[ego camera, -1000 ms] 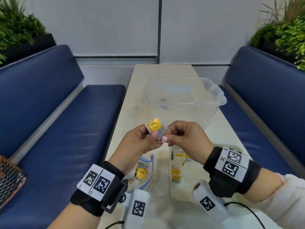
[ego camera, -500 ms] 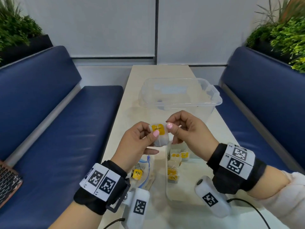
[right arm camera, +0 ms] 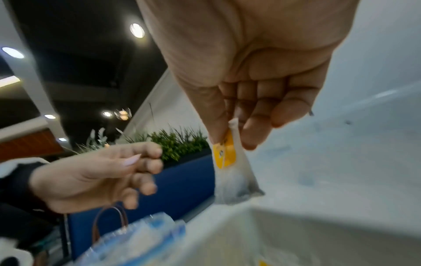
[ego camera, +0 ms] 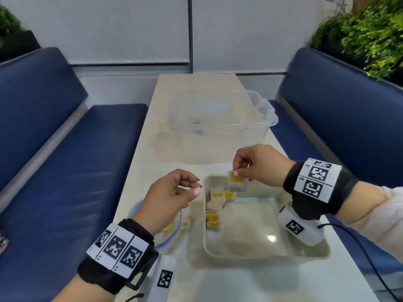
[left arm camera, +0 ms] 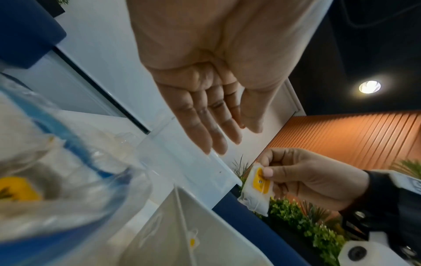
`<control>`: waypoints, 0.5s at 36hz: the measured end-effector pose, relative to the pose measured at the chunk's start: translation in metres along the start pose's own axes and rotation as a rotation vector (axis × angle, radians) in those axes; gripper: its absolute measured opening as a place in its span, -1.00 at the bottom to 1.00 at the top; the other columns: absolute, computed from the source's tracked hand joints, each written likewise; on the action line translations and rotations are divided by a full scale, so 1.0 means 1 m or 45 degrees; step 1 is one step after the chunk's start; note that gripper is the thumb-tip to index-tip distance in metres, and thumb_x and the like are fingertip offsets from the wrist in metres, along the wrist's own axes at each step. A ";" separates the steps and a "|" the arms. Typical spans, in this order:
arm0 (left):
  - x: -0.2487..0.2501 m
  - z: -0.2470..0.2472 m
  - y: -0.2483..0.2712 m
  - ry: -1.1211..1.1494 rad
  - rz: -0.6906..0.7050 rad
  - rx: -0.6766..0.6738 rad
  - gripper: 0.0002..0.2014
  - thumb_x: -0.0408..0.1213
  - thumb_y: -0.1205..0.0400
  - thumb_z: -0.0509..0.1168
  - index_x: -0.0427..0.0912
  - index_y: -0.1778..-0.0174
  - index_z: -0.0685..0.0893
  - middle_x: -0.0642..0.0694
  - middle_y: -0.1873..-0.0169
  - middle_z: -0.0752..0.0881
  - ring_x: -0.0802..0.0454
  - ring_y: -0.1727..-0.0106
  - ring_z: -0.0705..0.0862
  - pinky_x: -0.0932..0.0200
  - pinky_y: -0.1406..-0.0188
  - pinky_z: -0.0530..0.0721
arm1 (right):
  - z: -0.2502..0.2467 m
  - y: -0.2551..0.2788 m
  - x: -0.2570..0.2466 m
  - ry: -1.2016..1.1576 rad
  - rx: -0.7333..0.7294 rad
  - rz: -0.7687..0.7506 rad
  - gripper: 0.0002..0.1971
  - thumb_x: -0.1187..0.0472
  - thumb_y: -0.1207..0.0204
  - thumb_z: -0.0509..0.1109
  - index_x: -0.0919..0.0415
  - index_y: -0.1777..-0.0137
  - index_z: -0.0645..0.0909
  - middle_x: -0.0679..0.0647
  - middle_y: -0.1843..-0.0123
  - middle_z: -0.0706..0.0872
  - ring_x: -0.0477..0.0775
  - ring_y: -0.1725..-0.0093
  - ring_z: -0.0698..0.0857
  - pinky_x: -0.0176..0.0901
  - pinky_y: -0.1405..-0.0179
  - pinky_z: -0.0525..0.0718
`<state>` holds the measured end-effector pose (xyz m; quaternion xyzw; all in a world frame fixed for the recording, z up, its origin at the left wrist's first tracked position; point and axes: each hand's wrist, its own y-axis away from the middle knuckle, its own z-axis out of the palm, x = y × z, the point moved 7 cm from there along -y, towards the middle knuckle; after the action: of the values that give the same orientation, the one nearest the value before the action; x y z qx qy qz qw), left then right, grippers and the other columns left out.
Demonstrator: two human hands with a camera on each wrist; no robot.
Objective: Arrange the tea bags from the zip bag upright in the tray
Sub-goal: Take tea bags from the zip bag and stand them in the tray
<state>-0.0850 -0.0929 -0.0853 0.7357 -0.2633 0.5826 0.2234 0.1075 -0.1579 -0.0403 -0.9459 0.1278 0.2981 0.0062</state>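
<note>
My right hand (ego camera: 236, 174) pinches a white tea bag (ego camera: 237, 184) by its top, thumb on the yellow tag. The bag hangs upright just above the far left corner of the white tray (ego camera: 261, 256). Several tea bags (ego camera: 214, 205) stand or lean in a row along the tray's left wall. My left hand (ego camera: 196, 186) hovers left of the tray with loosely curled fingers and holds nothing. Under it lies the clear zip bag (ego camera: 174, 227) with a blue seal and more tea bags inside. The right wrist view shows the held tea bag (right arm camera: 234, 176) between thumb and fingers.
A large clear plastic tub (ego camera: 220, 118) stands on the narrow table just beyond the tray. Blue bench seats (ego camera: 76, 160) run along both sides of the table. A black cable (ego camera: 368, 258) trails near the tray's right side.
Both hands held the tea bag up in front a second ago. My left hand has let go, and my right hand has carried the bag down and right over the tray.
</note>
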 end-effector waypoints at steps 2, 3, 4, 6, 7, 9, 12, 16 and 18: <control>-0.010 0.005 0.004 -0.062 -0.011 -0.045 -0.83 -0.37 -0.49 0.47 -0.01 0.13 0.68 0.03 0.15 0.79 0.03 0.22 0.73 0.25 0.27 0.71 | 0.006 -0.002 0.016 0.057 -0.042 0.063 -0.83 0.24 -0.43 0.50 0.00 0.30 0.61 0.02 0.25 0.76 -0.16 0.45 0.63 -0.32 0.29 0.63; -0.014 0.008 0.006 -0.092 -0.010 -0.074 -0.81 -0.38 -0.47 0.49 0.00 0.16 0.69 0.04 0.16 0.78 0.08 0.28 0.70 0.25 0.27 0.68 | 0.010 -0.002 0.023 0.092 -0.063 0.091 -0.83 0.24 -0.43 0.50 0.00 0.31 0.61 -0.02 0.27 0.74 -0.17 0.44 0.62 -0.32 0.27 0.62; -0.017 0.011 0.008 -0.126 -0.007 -0.103 -0.80 -0.39 -0.45 0.51 0.01 0.17 0.70 0.04 0.16 0.78 0.13 0.33 0.67 0.26 0.26 0.65 | 0.015 -0.004 0.030 0.134 -0.085 0.114 -0.83 0.24 -0.42 0.50 0.00 0.31 0.60 -0.07 0.30 0.71 -0.19 0.42 0.61 -0.32 0.26 0.60; -0.022 0.018 0.010 -0.223 0.000 -0.157 -0.78 -0.39 -0.41 0.53 0.01 0.18 0.70 0.03 0.18 0.77 0.20 0.40 0.60 0.34 0.24 0.61 | 0.024 -0.007 0.041 0.219 -0.126 0.141 -0.87 0.22 -0.42 0.50 0.01 0.28 0.62 -0.17 0.34 0.63 -0.19 0.35 0.58 -0.39 0.32 0.51; -0.023 0.021 0.011 -0.277 0.006 -0.185 -0.76 -0.39 -0.40 0.54 0.01 0.18 0.69 0.04 0.18 0.77 0.22 0.42 0.58 0.40 0.26 0.58 | 0.029 -0.009 0.045 0.250 -0.141 0.148 -0.88 0.21 -0.41 0.50 0.02 0.27 0.63 -0.19 0.36 0.60 -0.17 0.31 0.56 -0.43 0.35 0.46; -0.025 0.028 0.014 -0.367 0.018 -0.248 -0.73 -0.38 -0.38 0.56 0.05 0.18 0.67 0.06 0.18 0.76 0.28 0.44 0.56 0.50 0.29 0.54 | 0.038 -0.012 0.051 0.300 -0.169 0.156 -0.91 0.19 -0.40 0.51 0.01 0.26 0.66 -0.20 0.38 0.57 -0.16 0.31 0.54 -0.44 0.38 0.42; -0.031 0.037 0.017 -0.466 0.012 -0.339 -0.71 -0.34 -0.37 0.57 0.10 0.18 0.65 0.11 0.19 0.75 0.31 0.43 0.60 0.51 0.27 0.55 | 0.051 -0.015 0.057 0.378 -0.200 0.188 -0.96 0.16 -0.39 0.50 0.00 0.24 0.71 -0.18 0.41 0.56 -0.18 0.35 0.52 -0.36 0.41 0.43; -0.040 0.044 0.018 -0.546 -0.029 -0.412 -0.67 -0.33 -0.36 0.58 0.17 0.21 0.62 0.16 0.16 0.74 0.30 0.43 0.63 0.50 0.28 0.55 | 0.064 -0.018 0.064 0.438 -0.233 0.229 -0.95 0.18 -0.40 0.44 0.00 0.20 0.71 -0.16 0.39 0.58 -0.04 0.23 0.61 -0.26 0.33 0.51; -0.042 0.046 0.018 -0.570 -0.034 -0.428 -0.65 -0.35 -0.37 0.58 0.18 0.21 0.60 0.17 0.15 0.74 0.30 0.42 0.66 0.52 0.31 0.53 | 0.069 -0.020 0.066 0.467 -0.238 0.244 -0.92 0.19 -0.41 0.39 0.02 0.17 0.71 -0.10 0.31 0.65 0.01 0.19 0.63 -0.27 0.33 0.50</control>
<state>-0.0703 -0.1306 -0.1358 0.8022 -0.3893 0.3505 0.2864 0.1253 -0.1483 -0.1360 -0.9643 0.1879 0.1309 -0.1332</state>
